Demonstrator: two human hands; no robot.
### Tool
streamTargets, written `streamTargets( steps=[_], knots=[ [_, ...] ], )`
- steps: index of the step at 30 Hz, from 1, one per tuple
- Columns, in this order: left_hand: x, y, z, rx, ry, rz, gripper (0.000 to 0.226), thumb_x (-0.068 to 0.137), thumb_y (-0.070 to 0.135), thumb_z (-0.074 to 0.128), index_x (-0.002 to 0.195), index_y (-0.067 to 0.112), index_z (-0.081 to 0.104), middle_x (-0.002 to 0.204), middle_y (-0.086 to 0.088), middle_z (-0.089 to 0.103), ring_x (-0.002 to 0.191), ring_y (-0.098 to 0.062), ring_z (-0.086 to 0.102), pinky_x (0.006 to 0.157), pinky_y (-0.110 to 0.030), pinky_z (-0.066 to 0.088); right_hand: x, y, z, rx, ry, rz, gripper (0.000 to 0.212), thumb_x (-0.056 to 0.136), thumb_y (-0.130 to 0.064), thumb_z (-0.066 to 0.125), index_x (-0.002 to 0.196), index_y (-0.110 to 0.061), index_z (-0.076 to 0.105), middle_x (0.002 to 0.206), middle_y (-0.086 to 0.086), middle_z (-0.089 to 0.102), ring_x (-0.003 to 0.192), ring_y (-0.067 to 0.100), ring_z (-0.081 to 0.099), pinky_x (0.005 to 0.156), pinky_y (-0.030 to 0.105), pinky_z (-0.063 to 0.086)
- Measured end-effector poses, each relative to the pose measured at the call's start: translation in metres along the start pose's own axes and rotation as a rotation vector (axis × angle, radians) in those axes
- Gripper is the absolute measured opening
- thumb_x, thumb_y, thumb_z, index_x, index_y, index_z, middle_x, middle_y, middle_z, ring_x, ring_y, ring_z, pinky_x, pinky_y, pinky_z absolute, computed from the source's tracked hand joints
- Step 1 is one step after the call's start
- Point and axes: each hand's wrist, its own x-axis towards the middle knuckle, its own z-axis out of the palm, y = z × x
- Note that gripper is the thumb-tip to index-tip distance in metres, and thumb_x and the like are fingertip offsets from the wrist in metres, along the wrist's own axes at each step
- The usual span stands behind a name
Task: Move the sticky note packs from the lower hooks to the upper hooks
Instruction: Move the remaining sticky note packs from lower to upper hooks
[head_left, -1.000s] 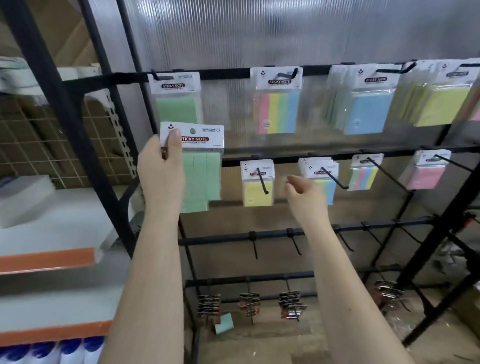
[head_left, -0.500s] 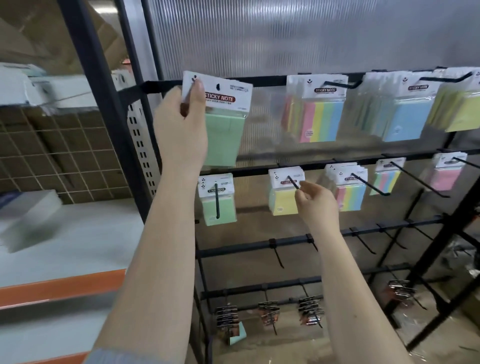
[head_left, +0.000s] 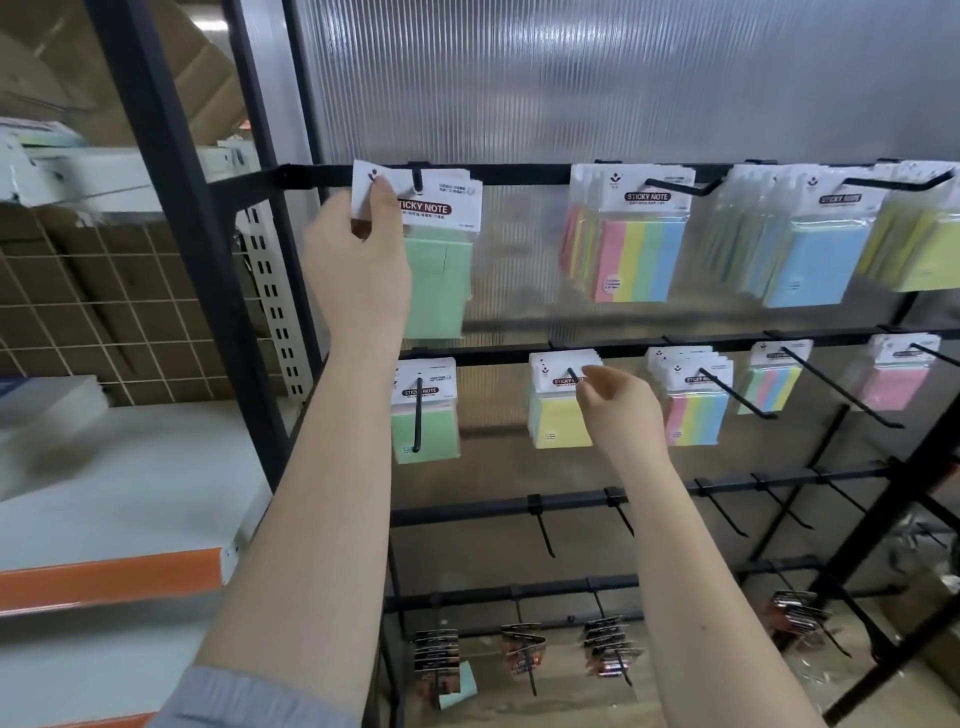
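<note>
Nearest the camera, two bare forearms reach up and forward from the bottom edge, a grey sleeve (head_left: 249, 696) showing at the left elbow. Of the two hands, the left hand (head_left: 358, 265) is raised to the top rail, thumb and fingers pinching the white header card of a green sticky note pack (head_left: 441, 249); the card's hole sits at the leftmost upper hook (head_left: 417, 179), with the pack hanging below it against the ribbed translucent panel (head_left: 571, 78). The right hand (head_left: 621, 410) is lower, at the middle rail, fingers loosely curled with thumb and forefinger close together at the tip of the lower hook (head_left: 574, 375) that carries a yellow sticky note pack (head_left: 553, 421); whether they actually grip anything cannot be told. Left of it another green pack (head_left: 426, 415) hangs on its own lower hook. Right of the yellow pack hang striped packs (head_left: 693, 400), then pink ones. On the upper rail, farther right, hang multicoloured packs (head_left: 634, 249) and blue packs (head_left: 810, 254). Below, bare black hooks line a third rail (head_left: 467, 512), and small dark carded items (head_left: 436, 660) hang from the lowest one.
</note>
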Motion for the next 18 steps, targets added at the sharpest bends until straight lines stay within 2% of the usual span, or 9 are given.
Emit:
streamTargets(
  steps=[4, 6, 8, 11, 14, 18],
  knots=[
    [0.007, -0.006, 0.009, 0.022, -0.017, -0.052, 0.035, 0.099, 0.034, 0.045, 0.066, 0.023, 0.04, 0.068, 0.011, 0.051, 0.052, 0.012, 0.052, 0.047, -0.009, 0.038, 0.006, 0.003, 0.001, -0.006, -0.02, 0.001, 0.036, 0.098, -0.018, 0.047, 0.132, -0.012, 0.054, 0.133, 0.003, 0.057, 0.121, 0.019, 0.052, 0.087, 0.021, 0.036],
    [0.015, -0.014, 0.014, -0.008, -0.031, -0.104, 0.029, 0.097, 0.037, 0.048, 0.071, 0.027, 0.044, 0.083, 0.008, 0.062, 0.07, 0.004, 0.063, 0.055, -0.012, 0.049, 0.008, 0.003, 0.001, -0.012, -0.023, 0.003, 0.036, 0.098, -0.018, 0.047, 0.133, -0.013, 0.053, 0.133, 0.003, 0.057, 0.121, 0.019, 0.052, 0.085, 0.02, 0.036],
    [0.021, -0.02, 0.018, 0.008, -0.012, -0.129, 0.025, 0.095, 0.035, 0.052, 0.072, 0.029, 0.045, 0.099, -0.002, 0.066, 0.086, -0.01, 0.067, 0.063, -0.022, 0.056, 0.011, 0.004, 0.0, -0.007, -0.022, 0.001, 0.037, 0.098, -0.018, 0.047, 0.134, -0.013, 0.053, 0.133, 0.002, 0.057, 0.12, 0.019, 0.053, 0.086, 0.021, 0.038],
    [0.027, -0.026, 0.025, 0.112, 0.028, -0.11, 0.026, 0.094, 0.034, 0.055, 0.071, 0.027, 0.043, 0.098, -0.006, 0.065, 0.088, -0.02, 0.067, 0.071, -0.039, 0.058, 0.016, 0.004, 0.0, -0.006, -0.017, -0.002, 0.037, 0.097, -0.019, 0.047, 0.134, -0.013, 0.052, 0.132, 0.002, 0.058, 0.119, 0.02, 0.053, 0.087, 0.023, 0.038],
    [0.031, -0.028, 0.029, 0.129, 0.047, -0.139, 0.029, 0.093, 0.034, 0.056, 0.07, 0.027, 0.04, 0.094, -0.001, 0.062, 0.085, -0.015, 0.066, 0.069, -0.032, 0.059, 0.02, 0.006, -0.001, 0.003, -0.016, -0.003, 0.037, 0.097, -0.019, 0.047, 0.134, -0.013, 0.052, 0.133, 0.003, 0.057, 0.12, 0.02, 0.052, 0.088, 0.023, 0.037],
    [0.034, -0.031, 0.035, 0.131, 0.087, -0.168, 0.021, 0.093, 0.031, 0.057, 0.08, 0.018, 0.046, 0.096, 0.004, 0.056, 0.081, -0.006, 0.061, 0.051, -0.008, 0.048, 0.025, 0.007, 0.0, 0.009, -0.024, -0.005, 0.037, 0.097, -0.019, 0.048, 0.134, -0.013, 0.052, 0.133, 0.003, 0.057, 0.12, 0.02, 0.052, 0.088, 0.023, 0.037]
  ],
)
